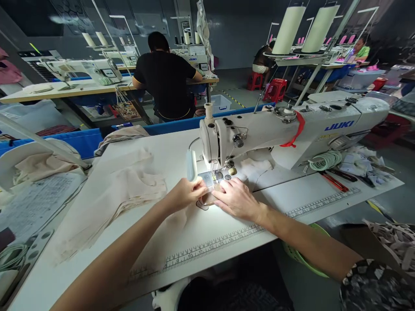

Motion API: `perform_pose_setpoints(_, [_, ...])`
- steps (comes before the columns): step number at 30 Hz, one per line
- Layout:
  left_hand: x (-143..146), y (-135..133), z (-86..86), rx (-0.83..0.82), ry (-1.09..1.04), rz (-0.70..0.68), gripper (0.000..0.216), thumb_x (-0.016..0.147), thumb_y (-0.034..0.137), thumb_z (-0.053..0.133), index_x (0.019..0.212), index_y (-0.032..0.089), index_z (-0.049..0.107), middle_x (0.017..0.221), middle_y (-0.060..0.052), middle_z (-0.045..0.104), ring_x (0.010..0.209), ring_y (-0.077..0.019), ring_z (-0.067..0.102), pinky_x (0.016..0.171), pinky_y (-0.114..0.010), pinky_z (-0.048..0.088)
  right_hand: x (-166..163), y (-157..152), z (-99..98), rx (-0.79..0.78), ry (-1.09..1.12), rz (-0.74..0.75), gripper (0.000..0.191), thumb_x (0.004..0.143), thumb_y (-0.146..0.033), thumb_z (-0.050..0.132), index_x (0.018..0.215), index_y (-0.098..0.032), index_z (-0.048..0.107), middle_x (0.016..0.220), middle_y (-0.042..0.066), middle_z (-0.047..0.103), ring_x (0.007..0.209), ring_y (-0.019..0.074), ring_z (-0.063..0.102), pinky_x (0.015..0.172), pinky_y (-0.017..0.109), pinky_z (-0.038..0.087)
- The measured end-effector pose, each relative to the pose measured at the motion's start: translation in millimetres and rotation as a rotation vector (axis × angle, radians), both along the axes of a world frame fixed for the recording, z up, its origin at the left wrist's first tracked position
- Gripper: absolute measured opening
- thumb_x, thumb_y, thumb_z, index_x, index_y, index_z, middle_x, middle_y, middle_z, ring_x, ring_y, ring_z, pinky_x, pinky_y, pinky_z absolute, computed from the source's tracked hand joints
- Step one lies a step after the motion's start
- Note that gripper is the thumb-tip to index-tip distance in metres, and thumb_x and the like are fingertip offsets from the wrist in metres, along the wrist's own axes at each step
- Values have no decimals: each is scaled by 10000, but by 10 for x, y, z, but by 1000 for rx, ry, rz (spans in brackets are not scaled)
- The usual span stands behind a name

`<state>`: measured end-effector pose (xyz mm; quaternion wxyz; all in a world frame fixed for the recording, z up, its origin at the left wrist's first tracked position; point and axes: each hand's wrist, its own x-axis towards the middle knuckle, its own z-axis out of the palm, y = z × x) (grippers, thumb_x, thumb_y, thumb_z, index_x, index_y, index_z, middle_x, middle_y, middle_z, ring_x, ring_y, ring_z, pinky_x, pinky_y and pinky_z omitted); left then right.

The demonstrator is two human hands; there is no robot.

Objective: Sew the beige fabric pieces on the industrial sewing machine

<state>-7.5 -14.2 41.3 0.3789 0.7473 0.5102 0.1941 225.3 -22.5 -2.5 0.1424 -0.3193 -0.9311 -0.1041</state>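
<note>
A white JUKI sewing machine stands on the white table. Under its needle lies a small piece of beige fabric, lit by the machine's lamp. My left hand pinches the fabric's left side with closed fingers, just in front of the presser foot. My right hand lies flat on the fabric to the right of the needle, fingers stretched out and pressed down. Both hands almost touch each other at the needle plate.
A stack of beige fabric pieces lies left on the table. Scissors and thread scraps sit right of the machine. A green basket hangs below the table edge. A person in black sits at another machine behind.
</note>
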Motion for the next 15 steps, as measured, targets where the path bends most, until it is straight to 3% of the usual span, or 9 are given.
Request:
perform_pose_setpoints(4, [116, 87, -139, -74, -41, 74, 276, 826, 505, 609, 736, 245, 587, 688, 1, 676, 684, -203, 646, 630, -315, 502, 41, 3, 12, -12, 14, 5, 297, 1108, -352, 489, 1063, -191, 734, 922, 59, 612, 778, 198, 428, 781, 375, 323])
perform_pose_setpoints(10, [64, 143, -299, -97, -54, 144, 261, 783, 492, 641, 733, 237, 618, 678, 13, 642, 680, -197, 627, 640, -318, 493, 51, -4, -19, -21, 66, 13, 326, 1116, -325, 433, 1085, -203, 734, 904, 51, 608, 809, 215, 472, 811, 381, 357])
perform_pose_setpoints(15, [41, 239, -399, -152, -101, 114, 303, 750, 522, 689, 718, 243, 574, 637, 26, 588, 635, -178, 596, 591, -301, 474, 117, 32, -54, -51, 161, -17, 262, 1077, -246, 490, 1068, -195, 748, 907, 50, 631, 800, 205, 502, 843, 371, 386])
